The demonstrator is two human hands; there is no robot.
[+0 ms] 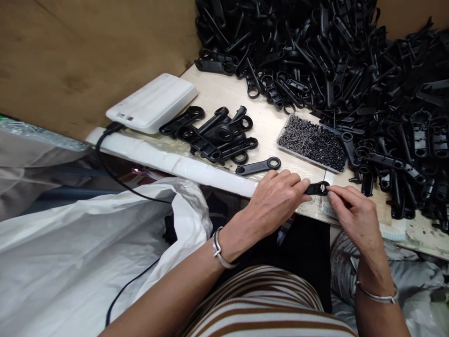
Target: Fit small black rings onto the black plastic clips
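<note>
My left hand is closed on a black plastic arm piece with a ring end, held flat at the table's front edge. The fingers cover its other end. My right hand pinches thumb and forefinger together right at the ring; whatever is between the fingertips is hidden. A similar black arm piece lies just beyond my left hand. Behind my hands sits a shallow clear box filled with small dark screw-like parts, some grey and some black.
A large heap of black plastic parts covers the back and right of the table. To the left are a smaller pile and a white box-shaped device with a black cable. A white sack hangs below the front edge.
</note>
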